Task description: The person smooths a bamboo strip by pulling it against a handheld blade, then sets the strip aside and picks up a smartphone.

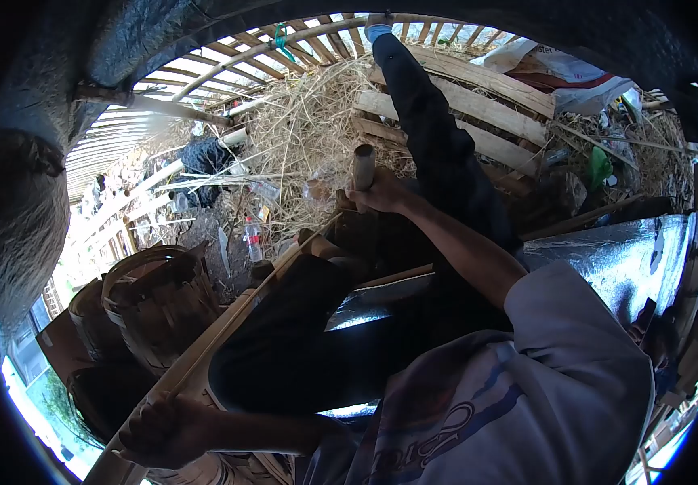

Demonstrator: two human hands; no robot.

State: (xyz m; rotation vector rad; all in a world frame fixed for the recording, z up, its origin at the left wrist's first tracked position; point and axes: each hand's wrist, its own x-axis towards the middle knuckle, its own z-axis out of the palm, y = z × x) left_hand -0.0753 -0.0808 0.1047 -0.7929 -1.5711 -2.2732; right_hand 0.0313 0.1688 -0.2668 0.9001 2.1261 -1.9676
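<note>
My left hand is closed around the wide lower part of a long bamboo strip, which slants up toward the middle. Farther up, my right hand grips a short, pale round piece like a bamboo tube, its end pointing upward. The strip's upper end lies just below and left of my right hand, beside some dark wooden pieces; shadow hides how they meet. My bent leg in dark trousers is right of the strip.
Woven baskets stand at the left. Straw, a plastic bottle and wooden slats lie ahead, with a slatted bamboo fence behind. My other leg stretches toward the fence. A shiny sheet is at the right.
</note>
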